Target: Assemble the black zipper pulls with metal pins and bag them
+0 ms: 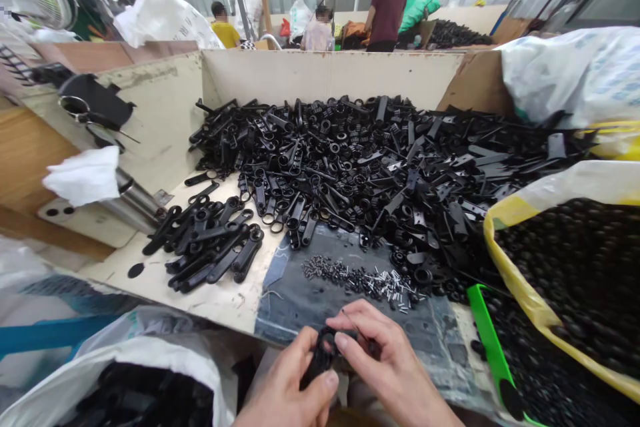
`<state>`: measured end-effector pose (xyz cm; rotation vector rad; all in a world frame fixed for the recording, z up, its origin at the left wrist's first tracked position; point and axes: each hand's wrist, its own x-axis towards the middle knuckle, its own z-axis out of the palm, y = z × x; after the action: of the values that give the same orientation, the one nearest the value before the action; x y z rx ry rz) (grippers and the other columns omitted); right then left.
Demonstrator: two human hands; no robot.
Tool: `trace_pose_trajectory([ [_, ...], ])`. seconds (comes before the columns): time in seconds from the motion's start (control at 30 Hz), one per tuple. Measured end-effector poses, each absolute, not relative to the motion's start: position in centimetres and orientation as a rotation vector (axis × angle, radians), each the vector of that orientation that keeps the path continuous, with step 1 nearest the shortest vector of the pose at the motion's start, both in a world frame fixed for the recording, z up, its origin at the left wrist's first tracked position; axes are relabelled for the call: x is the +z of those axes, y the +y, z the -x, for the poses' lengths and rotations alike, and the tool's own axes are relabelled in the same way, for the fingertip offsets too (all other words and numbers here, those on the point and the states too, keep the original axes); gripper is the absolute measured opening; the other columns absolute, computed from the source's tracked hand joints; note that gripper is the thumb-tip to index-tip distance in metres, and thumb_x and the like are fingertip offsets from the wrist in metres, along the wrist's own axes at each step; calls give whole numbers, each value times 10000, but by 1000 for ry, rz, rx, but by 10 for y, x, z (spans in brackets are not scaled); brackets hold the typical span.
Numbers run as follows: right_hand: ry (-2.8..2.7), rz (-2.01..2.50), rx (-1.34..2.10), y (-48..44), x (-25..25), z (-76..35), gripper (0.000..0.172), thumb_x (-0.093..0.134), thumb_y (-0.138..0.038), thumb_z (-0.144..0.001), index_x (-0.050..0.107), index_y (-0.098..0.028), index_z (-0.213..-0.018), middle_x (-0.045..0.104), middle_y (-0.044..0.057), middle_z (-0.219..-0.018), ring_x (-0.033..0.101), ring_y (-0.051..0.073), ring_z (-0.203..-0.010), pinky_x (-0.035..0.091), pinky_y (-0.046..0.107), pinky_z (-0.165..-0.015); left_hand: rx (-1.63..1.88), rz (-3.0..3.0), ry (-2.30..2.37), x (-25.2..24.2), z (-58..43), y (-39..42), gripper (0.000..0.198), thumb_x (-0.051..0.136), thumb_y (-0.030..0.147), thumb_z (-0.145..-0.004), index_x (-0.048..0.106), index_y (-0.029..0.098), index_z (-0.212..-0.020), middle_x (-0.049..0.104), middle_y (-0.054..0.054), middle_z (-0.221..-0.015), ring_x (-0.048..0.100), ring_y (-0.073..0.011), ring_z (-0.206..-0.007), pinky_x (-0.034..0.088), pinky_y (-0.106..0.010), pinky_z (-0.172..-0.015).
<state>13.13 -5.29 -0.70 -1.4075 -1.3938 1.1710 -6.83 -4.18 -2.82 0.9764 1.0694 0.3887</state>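
Observation:
My left hand [295, 380] is wrapped around a black plastic handle [314, 361] with a round ring end, held over the bench's front edge. At that ring, my right hand [387, 350] has its thumb and fingertips closed on the part. A thin dark sliver shows by the right fingers, too small to name. Beyond my hands, small dark pieces [325, 268] and silvery pins [387, 283] lie on a dark mat [290, 310]. Similar handles [220, 247] form a small pile to the left.
A big heap of black plastic parts [340, 153] fills the bench's back. At right stand a yellow-white bag [510, 280] of small black pieces and a green-edged tray [493, 340]. A metal fixture [137, 197] is at left, a white sack [200, 360] below. People work behind the back wall.

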Motion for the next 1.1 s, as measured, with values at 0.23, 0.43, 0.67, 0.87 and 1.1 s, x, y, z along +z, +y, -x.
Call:
trace_pose_trajectory([
  [0.23,-1414,1512,1219,-57,-8,-131,283,699,-373,-854,810,-274,-1094,746,5,-790,544,154,-608,455,272,-580,344,-820,1132,-21,68,-47,623,747,553,-848,576,240,-1359,623,48,-710,444,-85,-507,356,-192,-512],
  [0.43,-1444,1509,1295,-57,-14,-127,229,671,-317,-846,781,-236,-1030,634,-32,-721,450,117,-589,373,227,-535,310,-711,1181,-30,75,-56,874,778,559,-821,401,244,-1545,724,-46,-991,567,-114,-634,442,-217,-616],
  [0.67,-1489,1497,1165,-65,-26,-125,244,684,-296,-825,781,-254,-1045,681,-26,-730,553,126,-576,433,220,-542,359,-735,1017,-19,70,-50,633,824,563,-765,638,229,-1269,675,16,-850,538,-98,-638,421,-202,-632],
  [0.87,-1413,1570,998,-70,-23,-152,299,659,-407,-928,753,-315,-1196,735,-21,-813,602,147,-604,500,235,-587,476,-1431,1400,-2,71,-21,146,672,393,-847,654,258,-897,731,3,-838,662,-228,-841,463,-299,-785],
  [1.1,-1653,1535,679,-37,-11,-160,185,551,-273,-1019,722,-249,-951,692,-2,-806,647,165,-672,517,245,-651,353,-2286,1665,-15,51,22,186,544,200,-955,722,248,-927,752,-51,-736,682,-307,-741,452,-349,-691],
])
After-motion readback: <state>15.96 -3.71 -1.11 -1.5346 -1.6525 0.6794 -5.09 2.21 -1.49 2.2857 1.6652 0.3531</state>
